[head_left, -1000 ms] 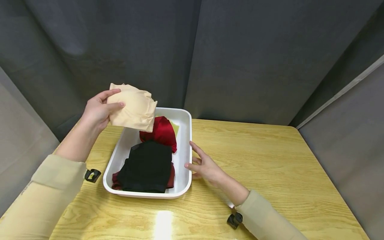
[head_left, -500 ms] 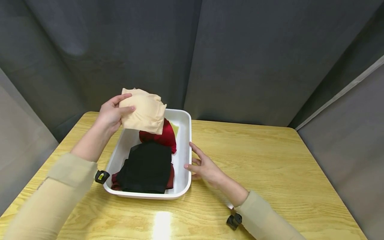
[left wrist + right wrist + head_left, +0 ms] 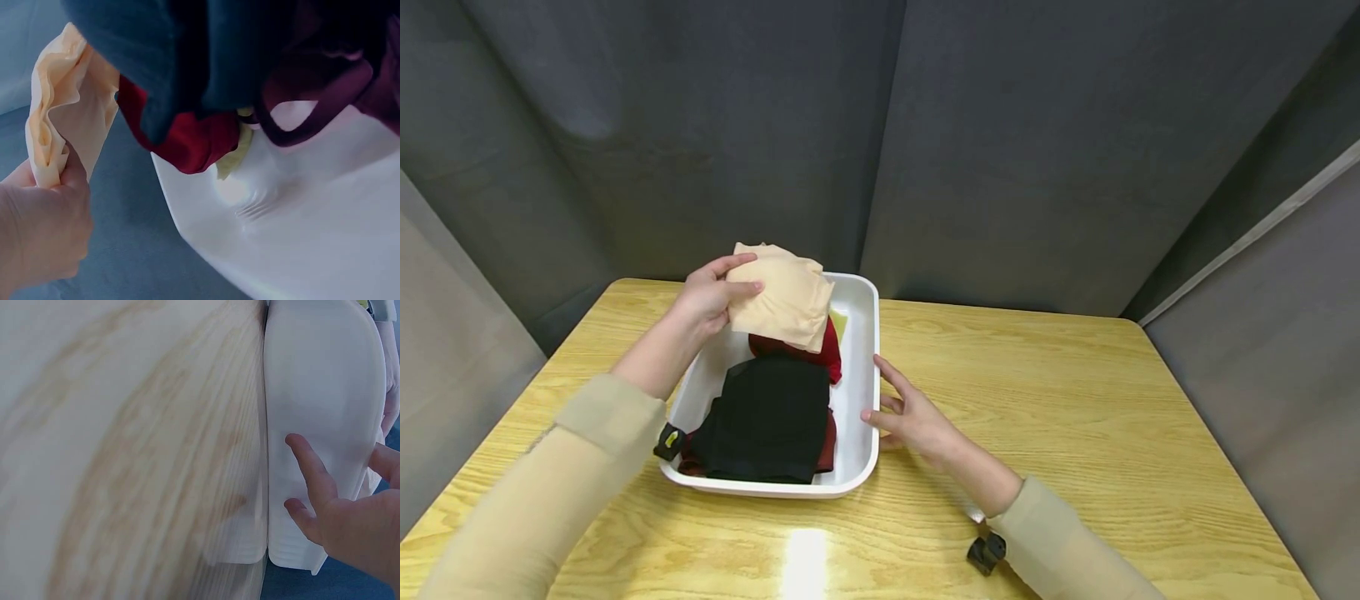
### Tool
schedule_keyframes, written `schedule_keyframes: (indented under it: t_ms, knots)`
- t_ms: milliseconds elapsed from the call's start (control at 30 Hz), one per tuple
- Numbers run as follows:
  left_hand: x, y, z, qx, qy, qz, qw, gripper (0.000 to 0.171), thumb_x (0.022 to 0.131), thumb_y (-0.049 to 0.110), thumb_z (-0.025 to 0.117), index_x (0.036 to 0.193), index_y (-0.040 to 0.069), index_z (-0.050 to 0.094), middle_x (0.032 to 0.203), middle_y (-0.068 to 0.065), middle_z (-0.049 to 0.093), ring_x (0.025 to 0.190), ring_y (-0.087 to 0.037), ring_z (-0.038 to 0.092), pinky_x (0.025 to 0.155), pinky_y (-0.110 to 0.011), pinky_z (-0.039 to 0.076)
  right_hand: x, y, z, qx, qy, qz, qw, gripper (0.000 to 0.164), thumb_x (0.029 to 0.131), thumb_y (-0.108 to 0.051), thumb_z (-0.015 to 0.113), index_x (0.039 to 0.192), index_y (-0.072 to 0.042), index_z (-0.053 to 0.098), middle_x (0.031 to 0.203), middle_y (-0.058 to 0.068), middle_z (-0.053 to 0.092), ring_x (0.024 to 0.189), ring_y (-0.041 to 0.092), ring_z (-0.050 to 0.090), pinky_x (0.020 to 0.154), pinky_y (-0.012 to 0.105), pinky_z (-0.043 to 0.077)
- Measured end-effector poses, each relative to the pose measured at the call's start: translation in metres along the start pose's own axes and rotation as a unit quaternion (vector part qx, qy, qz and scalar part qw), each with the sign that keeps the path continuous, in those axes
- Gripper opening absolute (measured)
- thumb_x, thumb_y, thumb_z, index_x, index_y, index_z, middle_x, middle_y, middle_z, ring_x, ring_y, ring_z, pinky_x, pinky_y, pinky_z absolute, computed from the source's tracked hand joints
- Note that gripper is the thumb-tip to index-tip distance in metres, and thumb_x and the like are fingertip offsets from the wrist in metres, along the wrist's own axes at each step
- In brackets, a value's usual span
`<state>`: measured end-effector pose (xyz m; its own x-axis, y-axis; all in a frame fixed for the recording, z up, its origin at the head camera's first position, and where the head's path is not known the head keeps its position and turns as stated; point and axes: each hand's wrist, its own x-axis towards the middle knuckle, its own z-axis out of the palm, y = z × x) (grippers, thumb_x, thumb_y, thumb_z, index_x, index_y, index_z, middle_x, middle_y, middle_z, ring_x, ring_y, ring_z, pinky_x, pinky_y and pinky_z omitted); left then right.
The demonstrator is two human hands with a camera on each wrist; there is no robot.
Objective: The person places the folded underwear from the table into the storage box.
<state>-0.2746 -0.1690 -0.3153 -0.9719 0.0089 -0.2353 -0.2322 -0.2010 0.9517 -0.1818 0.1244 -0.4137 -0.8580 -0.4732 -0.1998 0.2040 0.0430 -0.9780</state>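
A folded cream cloth (image 3: 786,296) is pinched at its left edge between the thumb and fingers of my left hand (image 3: 706,296), above the far end of a white bin (image 3: 856,375). The left wrist view shows the cloth's (image 3: 81,112) layered folds. Inside the bin a black folded cloth (image 3: 767,421) lies at the near end over dark red cloth (image 3: 826,442). Behind it sits a bright red cloth (image 3: 831,354), partly hidden by the cream one. My right hand (image 3: 917,421) touches the bin's right side with spread fingers; the right wrist view shows them against its outer wall (image 3: 319,394).
A bit of yellow cloth (image 3: 839,323) shows at the bin's far right inside. The bin stands on a wooden table (image 3: 1060,400). Dark grey curtains (image 3: 1015,150) hang right behind the table, with lighter panels at both sides.
My left hand has moved right and slightly down with the cream cloth, from the bin's far left to over the red cloth. The right hand and the bin have stayed put.
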Motion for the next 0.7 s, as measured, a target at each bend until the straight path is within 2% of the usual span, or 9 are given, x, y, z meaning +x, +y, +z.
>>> schedule_keyframes:
  t_ms: [300, 700]
  knots:
    - [0.012, -0.011, 0.003, 0.055, -0.01, -0.006, 0.9984, 0.061, 0.085, -0.01, 0.061, 0.141, 0.008, 0.043, 0.144, -0.011, 0.032, 0.088, -0.011, 0.055, 0.068, -0.021, 0.053, 0.001, 0.0, 0.0, 0.0, -0.001, -0.001, 1.0, 0.084, 0.089, -0.006, 0.063, 0.152, -0.03, 0.013, 0.157, 0.007, 0.013, 0.124, 0.042, 0.046, 0.077, 0.05, 0.052]
    - [0.023, -0.023, 0.004, 0.125, 0.025, -0.025, 0.9915, 0.058, 0.084, -0.006, 0.064, 0.138, 0.012, 0.048, 0.143, -0.012, 0.036, 0.094, -0.017, 0.054, 0.068, -0.023, 0.052, -0.001, -0.001, -0.001, -0.003, -0.002, 0.001, 1.0, 0.084, 0.089, -0.007, 0.064, 0.152, -0.03, 0.012, 0.157, 0.009, 0.014, 0.126, 0.043, 0.044, 0.077, 0.05, 0.052]
